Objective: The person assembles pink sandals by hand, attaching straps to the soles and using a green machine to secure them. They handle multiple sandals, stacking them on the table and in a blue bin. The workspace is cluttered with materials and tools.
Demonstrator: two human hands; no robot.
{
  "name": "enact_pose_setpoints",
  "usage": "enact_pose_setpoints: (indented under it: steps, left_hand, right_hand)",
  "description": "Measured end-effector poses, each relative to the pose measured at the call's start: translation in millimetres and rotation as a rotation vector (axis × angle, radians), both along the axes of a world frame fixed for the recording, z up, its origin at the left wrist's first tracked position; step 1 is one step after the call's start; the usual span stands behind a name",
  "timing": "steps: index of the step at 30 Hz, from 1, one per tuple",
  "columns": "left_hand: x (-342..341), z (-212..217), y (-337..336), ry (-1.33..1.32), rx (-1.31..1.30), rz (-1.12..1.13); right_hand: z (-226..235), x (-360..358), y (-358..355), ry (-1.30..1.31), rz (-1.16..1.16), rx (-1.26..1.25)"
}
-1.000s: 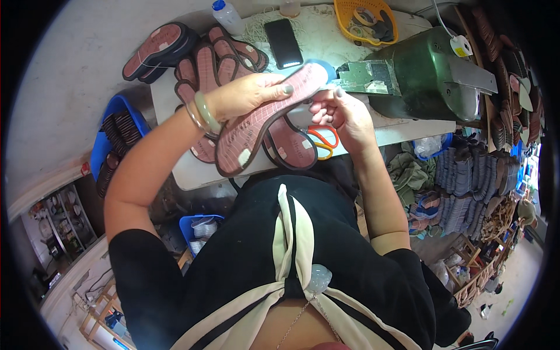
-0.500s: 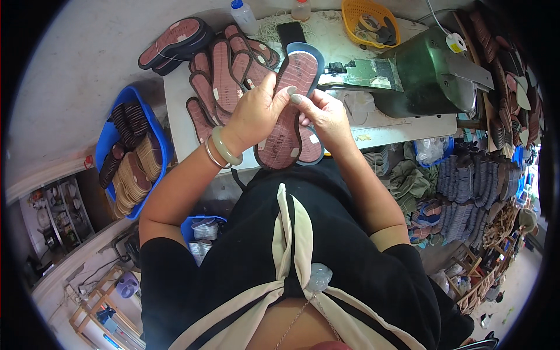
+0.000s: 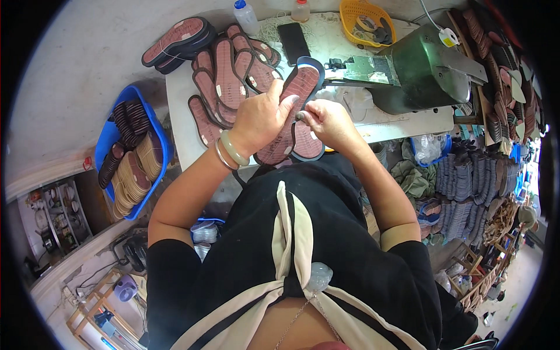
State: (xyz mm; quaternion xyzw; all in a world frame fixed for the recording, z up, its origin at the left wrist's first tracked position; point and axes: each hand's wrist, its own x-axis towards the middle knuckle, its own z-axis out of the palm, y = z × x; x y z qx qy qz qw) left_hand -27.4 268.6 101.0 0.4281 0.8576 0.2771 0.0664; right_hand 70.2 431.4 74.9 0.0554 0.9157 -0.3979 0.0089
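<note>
My left hand (image 3: 261, 121) is closed round the narrow middle of a reddish-brown shoe insole (image 3: 301, 84) with a dark edge. A blue-edged sole piece shows behind its upper end. Another reddish-brown insole (image 3: 307, 140) with a pale label pokes out beneath it, below my right hand. My right hand (image 3: 333, 123) is closed, thumb and forefinger pinched together against the insole's middle. Whatever sits in that pinch is too small to make out. Just left of my hands lies a loose pile of similar insoles (image 3: 228, 76) on the white table (image 3: 184, 125).
A tied bundle of insoles (image 3: 178, 44) sits at the table's far left corner. Behind my hands lie a black phone (image 3: 293, 44) and a yellow basket (image 3: 348, 26). A green machine (image 3: 423, 76) stands at right; a blue bin (image 3: 166, 149) of soles is at left.
The insoles have dropped slightly toward me. My right hand has turned, its fingers curling into a tighter pinch at the insole's middle. The left hand keeps its grip.
</note>
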Motion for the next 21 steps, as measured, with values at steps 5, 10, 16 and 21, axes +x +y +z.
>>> enact_pose_setpoints:
  steps: [5,10,16,21]
  left_hand:
    - [2.1,-0.8,6.1,-0.108,0.016,0.018]
    - [-25.9,-22.2,4.4,-0.641,0.132,-0.176]
    - [-73.0,-13.8,35.8,-0.737,-0.116,-0.355]
    - [-115.3,-16.7,75.4,-0.094,-0.158,-0.591]
  right_hand:
    - [-4.4,2.1,-2.0,-0.132,-0.165,-0.437]
    - [1.4,16.3,32.3,-0.197,-0.29,-0.737]
    - [-18.1,7.9,65.3,-0.324,-0.13,-1.084]
    - [-28.3,-3.1,74.4,-0.425,-0.063,-1.264]
